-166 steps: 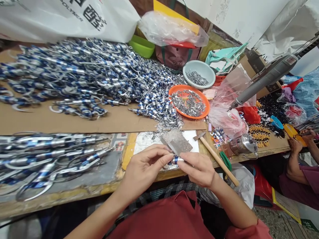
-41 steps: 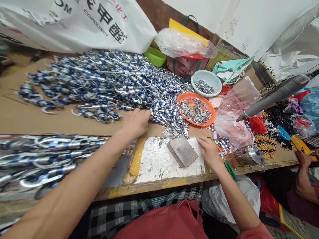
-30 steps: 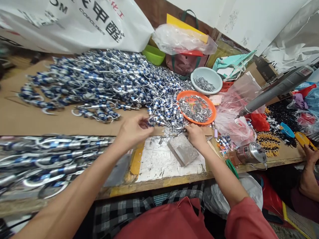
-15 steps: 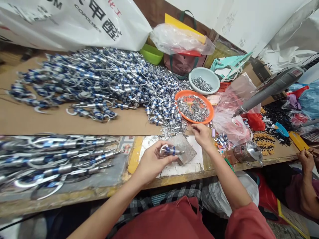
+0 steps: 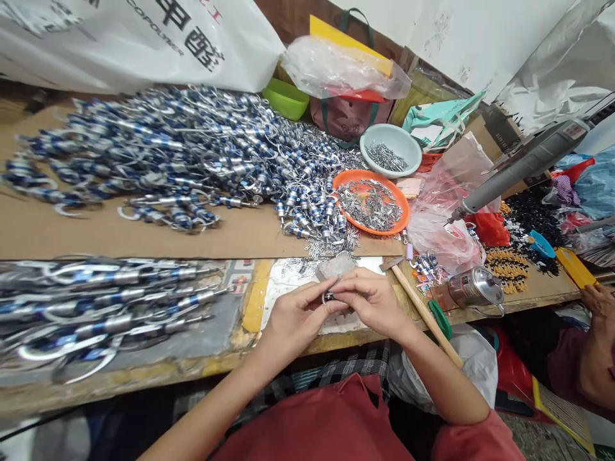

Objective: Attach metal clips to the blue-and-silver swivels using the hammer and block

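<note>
My left hand (image 5: 300, 314) is closed on a small silver-and-blue metal fitting (image 5: 329, 296), mostly covered by fingers. My right hand (image 5: 372, 299) meets it from the other side, its fingertips pinched at the same piece. Both hands are above a grey metal block (image 5: 335, 266), which lies on a white sheet (image 5: 276, 288) at the table's front. A hammer with a wooden handle (image 5: 425, 314) lies just right of my right hand, its handle reaching past the table edge. Small flat metal clips (image 5: 331, 246) lie scattered behind the block.
Behind on the left spreads a large heap of similar fittings (image 5: 192, 147), with a row of them (image 5: 115, 294) in front. An orange plate (image 5: 406, 221) holds metal clips; a pale bowl (image 5: 416, 144) holds small metal parts. An electric screwdriver (image 5: 519, 166) hangs right, above a metal pot (image 5: 475, 288).
My right hand has come from near the orange plate to the fitting in my left hand. The hammer, earlier hidden behind my right arm, now shows. The view has shifted slightly.
</note>
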### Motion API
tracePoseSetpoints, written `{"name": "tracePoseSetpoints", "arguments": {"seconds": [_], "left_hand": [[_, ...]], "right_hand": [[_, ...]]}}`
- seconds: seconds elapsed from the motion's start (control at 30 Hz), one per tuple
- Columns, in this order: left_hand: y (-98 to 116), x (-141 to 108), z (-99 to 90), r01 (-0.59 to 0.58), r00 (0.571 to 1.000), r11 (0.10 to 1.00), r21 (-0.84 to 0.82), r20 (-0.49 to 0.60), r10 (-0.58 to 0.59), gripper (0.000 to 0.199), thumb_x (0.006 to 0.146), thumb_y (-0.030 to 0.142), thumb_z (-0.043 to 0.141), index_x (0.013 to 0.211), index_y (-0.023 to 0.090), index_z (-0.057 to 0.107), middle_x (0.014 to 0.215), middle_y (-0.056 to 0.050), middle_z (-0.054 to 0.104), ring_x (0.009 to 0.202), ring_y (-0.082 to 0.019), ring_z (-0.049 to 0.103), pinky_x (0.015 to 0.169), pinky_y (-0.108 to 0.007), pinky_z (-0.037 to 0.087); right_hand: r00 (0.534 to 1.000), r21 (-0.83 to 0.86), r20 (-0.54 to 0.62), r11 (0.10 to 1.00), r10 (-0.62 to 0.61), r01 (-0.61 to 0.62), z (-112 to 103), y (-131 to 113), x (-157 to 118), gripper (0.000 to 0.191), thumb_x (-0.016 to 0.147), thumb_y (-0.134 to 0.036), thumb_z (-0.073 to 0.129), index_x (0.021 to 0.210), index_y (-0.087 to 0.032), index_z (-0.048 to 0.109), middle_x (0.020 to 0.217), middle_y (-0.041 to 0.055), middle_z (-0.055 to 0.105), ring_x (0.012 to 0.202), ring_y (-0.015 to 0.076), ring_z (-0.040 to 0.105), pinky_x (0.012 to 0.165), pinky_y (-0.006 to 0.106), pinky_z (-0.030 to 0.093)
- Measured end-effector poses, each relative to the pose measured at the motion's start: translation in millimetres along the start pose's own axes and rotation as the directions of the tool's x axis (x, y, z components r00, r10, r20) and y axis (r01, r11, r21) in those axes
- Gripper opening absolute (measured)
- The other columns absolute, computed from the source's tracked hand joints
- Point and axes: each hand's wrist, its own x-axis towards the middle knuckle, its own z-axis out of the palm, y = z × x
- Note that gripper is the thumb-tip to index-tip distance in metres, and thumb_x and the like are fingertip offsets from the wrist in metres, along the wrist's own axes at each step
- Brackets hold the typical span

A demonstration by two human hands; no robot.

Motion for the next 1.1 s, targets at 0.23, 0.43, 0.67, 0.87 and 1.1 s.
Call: {"name": "tracePoseSetpoints", "arguments": {"seconds": [0.23, 0.43, 0.67, 0.87, 1.1], "left_hand": [[2, -4, -0.6, -0.186, 0.981, 0.982, 0.014, -0.057, 0.186, 0.022, 0.063, 0.027, 0.07, 0.085, 0.028, 0.074, 0.088, -0.003, 0.066, 0.085, -0.02, 0.06, 0.079, -0.028, 0.048], [0, -10, 4.0, -0.082, 0.995, 0.989, -0.126, -0.07, 0.074, 0.017, 0.06, 0.026, 0.074, 0.077, 0.029, 0.075, 0.089, -0.003, 0.067, 0.088, -0.02, 0.06, 0.081, -0.029, 0.048], [-2, -16, 7.0, -0.073, 0.996, 0.983, -0.17, -0.054, 0.065, 0.012, 0.06, 0.022, 0.074, 0.069, 0.028, 0.076, 0.085, -0.003, 0.067, 0.081, -0.018, 0.061, 0.074, -0.027, 0.048], [2, -16, 6.3, 0.051, 0.997, 0.917, -0.396, -0.026, -0.066, 0.005, 0.058, 0.024, 0.075, 0.062, 0.022, 0.074, 0.08, -0.003, 0.066, 0.079, -0.017, 0.06, 0.072, -0.027, 0.048], [12, -15, 2.6, 0.164, 0.986, 0.846, -0.508, 0.056, -0.157, 0.012, 0.058, 0.027, 0.076, 0.059, 0.017, 0.069, 0.078, -0.002, 0.065, 0.078, -0.014, 0.058, 0.072, -0.023, 0.045]], "right_hand": [[0.997, 0.109, 0.065, 0.993, 0.042, -0.049, -10, -8, -3, 0.013, 0.082, -0.022, 0.056, 0.079, -0.019, 0.068, 0.078, 0.0011, 0.065, 0.078, 0.0126, 0.061, 0.075, 0.026, 0.048], [0.994, 0.222, 0.052, 0.969, 0.097, -0.106, -8, -6, -13, 0.01, 0.081, -0.023, 0.06, 0.079, -0.019, 0.068, 0.078, 0.0012, 0.063, 0.079, 0.0123, 0.059, 0.074, 0.026, 0.047], [0.993, 0.226, 0.001, 0.967, 0.121, -0.118, -3, -7, -27, 0.011, 0.083, -0.026, 0.059, 0.082, -0.02, 0.068, 0.08, 0.0012, 0.061, 0.081, 0.0123, 0.058, 0.076, 0.026, 0.047], [0.974, -0.143, -0.152, 0.978, -0.171, 0.149, 1, -3, -40, 0.02, 0.084, -0.025, 0.057, 0.103, -0.02, 0.06, 0.096, 0.0066, 0.059, 0.092, 0.015, 0.058, 0.08, 0.029, 0.05], [0.713, -0.543, 0.115, 0.558, -0.691, 0.628, -8, 6, -37, 0.016, 0.084, -0.009, 0.05, 0.096, -0.012, 0.061, 0.093, 0.0105, 0.066, 0.096, 0.0179, 0.06, 0.077, 0.028, 0.054]]}}
